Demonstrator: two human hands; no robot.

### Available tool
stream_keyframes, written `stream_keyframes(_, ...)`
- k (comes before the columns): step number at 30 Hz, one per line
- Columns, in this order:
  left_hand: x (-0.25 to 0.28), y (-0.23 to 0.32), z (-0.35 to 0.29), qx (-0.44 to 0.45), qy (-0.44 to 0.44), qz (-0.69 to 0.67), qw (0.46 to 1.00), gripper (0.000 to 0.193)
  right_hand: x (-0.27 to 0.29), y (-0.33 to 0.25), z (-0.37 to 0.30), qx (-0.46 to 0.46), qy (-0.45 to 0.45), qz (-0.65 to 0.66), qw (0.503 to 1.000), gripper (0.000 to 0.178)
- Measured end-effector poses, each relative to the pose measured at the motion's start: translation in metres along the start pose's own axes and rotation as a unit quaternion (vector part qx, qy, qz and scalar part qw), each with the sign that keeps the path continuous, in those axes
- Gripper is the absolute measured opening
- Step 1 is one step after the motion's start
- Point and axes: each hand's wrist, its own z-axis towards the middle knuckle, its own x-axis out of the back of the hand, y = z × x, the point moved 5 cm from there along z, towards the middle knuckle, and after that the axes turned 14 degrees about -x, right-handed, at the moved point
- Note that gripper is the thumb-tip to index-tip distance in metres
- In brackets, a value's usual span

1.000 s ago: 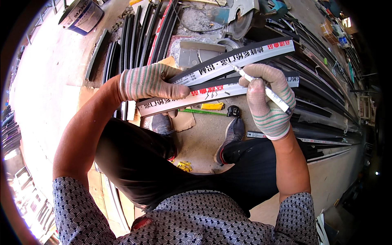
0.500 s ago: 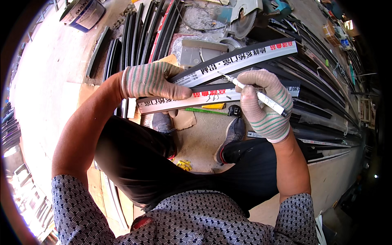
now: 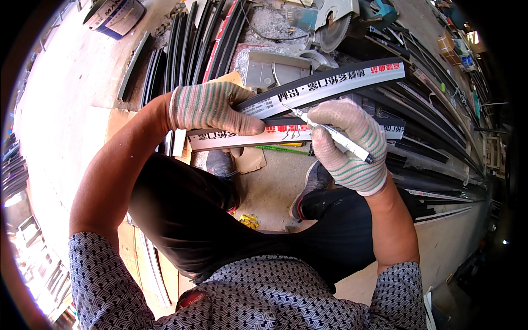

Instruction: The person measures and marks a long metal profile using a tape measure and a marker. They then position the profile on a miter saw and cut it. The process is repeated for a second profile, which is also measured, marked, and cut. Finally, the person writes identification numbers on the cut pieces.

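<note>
My left hand, in a striped knit glove, is closed around the left ends of two dark profile strips faced with white printed film. The upper strip slants up to the right; the lower strip lies nearly level and carries a handwritten mark. Between the thumb and fingers of my gloved right hand is a white marker pen. Its tip is over the film of the upper strip; whether it touches cannot be made out. Part of the lower strip is hidden behind my right hand.
A circular saw stands beyond the strips. Bundles of dark profiles lie at the far left, more profiles on the right. A bucket is at the upper left. Green measuring tape and a yellow crumpled thing lie between my feet.
My right hand has moved left, bringing the pen tip further along the upper strip. The tape measure's case, seen before, is now hidden. My left hand keeps its grip on both strips.
</note>
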Motion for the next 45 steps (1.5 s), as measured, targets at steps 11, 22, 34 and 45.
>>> stream_keyframes(11, -0.006, 0.005, -0.001, -0.01, 0.006, -0.052, 0.999, 0.053, -0.01, -0.003, 0.001, 0.03, -0.005, -0.01, 0.999, 0.022)
stream_keyframes(22, -0.005, 0.006, 0.002, -0.017, 0.012, -0.018, 1.0, 0.053, -0.01, 0.001, 0.0, 0.019, 0.014, -0.01, 1.0, 0.022)
stream_keyframes(34, -0.005, 0.004, 0.0, 0.018, 0.024, -0.03, 0.999, 0.052, -0.01, -0.001, 0.0, 0.021, 0.01, -0.012, 1.0, 0.019)
stream_keyframes(45, -0.004, 0.002, 0.003, 0.01, 0.016, -0.006, 1.0, 0.055, -0.009, 0.001, -0.002, -0.017, 0.015, -0.022, 0.999, 0.019)
